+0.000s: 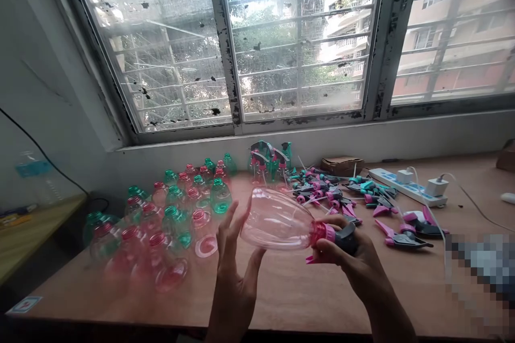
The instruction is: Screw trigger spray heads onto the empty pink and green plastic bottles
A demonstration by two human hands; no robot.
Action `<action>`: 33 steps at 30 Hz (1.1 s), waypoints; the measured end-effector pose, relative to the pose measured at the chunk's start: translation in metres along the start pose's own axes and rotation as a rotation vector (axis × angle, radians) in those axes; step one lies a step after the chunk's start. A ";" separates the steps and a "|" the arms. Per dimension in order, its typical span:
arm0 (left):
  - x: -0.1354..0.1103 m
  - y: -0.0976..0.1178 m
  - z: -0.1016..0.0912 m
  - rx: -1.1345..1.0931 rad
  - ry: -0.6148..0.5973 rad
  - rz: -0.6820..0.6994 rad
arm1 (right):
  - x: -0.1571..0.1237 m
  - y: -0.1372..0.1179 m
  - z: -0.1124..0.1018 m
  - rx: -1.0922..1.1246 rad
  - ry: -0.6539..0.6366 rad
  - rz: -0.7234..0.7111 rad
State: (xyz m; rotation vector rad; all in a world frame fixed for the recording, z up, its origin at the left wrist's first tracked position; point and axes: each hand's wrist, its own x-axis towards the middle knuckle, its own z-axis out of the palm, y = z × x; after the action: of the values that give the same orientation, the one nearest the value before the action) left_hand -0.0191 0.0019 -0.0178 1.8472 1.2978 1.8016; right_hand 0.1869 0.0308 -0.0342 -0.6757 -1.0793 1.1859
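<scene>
Barred window (301, 64), power strip (389, 179), side table (44, 230)

Above the brown wooden worktop (306, 295), the person's right hand (362, 263) grips a black-and-pink plastic trigger sprayer (346, 238) at the neck of a clear pink plastic bottle (277, 222), held sideways. The left hand (237, 276) spreads around its base. Translucent pink and green plastic bottles (175, 220) stand leftward; loose multicoloured plastic sprayers (333, 195) lie rightward, near a long white power strip (387, 178) with 2 white plugs (436, 187).
</scene>
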 end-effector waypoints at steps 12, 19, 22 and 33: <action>0.001 0.001 0.005 -0.107 0.007 -0.050 | 0.000 0.002 -0.003 -0.072 -0.015 -0.030; -0.004 -0.010 -0.006 -0.082 -0.102 -0.028 | -0.001 0.005 -0.003 0.011 -0.046 -0.002; -0.002 -0.007 0.000 -0.132 -0.010 -0.071 | -0.002 0.005 0.001 -0.056 -0.061 -0.048; -0.004 -0.013 -0.005 -0.107 -0.131 -0.010 | 0.001 0.007 -0.004 0.038 -0.017 0.012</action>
State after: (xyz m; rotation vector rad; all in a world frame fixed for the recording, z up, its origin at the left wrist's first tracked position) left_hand -0.0282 0.0051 -0.0290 1.8629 1.1393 1.6791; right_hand 0.1876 0.0344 -0.0414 -0.6439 -1.0657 1.2215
